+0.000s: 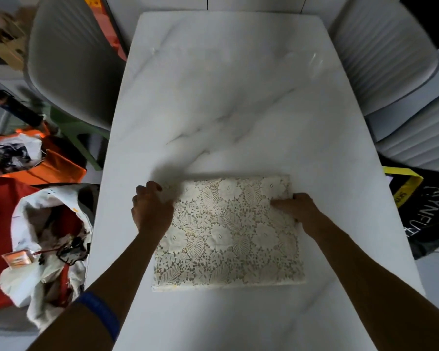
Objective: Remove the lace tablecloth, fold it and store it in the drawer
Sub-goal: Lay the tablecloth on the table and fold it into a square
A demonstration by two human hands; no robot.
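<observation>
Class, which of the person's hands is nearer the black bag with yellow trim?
Right. The right hand holds the lace tablecloth's right edge, toward the black bag; the left hand grips its far-left corner.

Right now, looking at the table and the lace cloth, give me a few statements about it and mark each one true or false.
1. The lace tablecloth lies folded into a rectangle on the marble table. True.
2. The left hand grips the cloth's far left corner. True.
3. The right hand hangs off the table, touching nothing. False: it rests on the cloth's right edge.
4. The cloth still covers the whole tabletop. False: most of the marble is bare.
5. A grey chair stands at the table's left side. True.
</observation>
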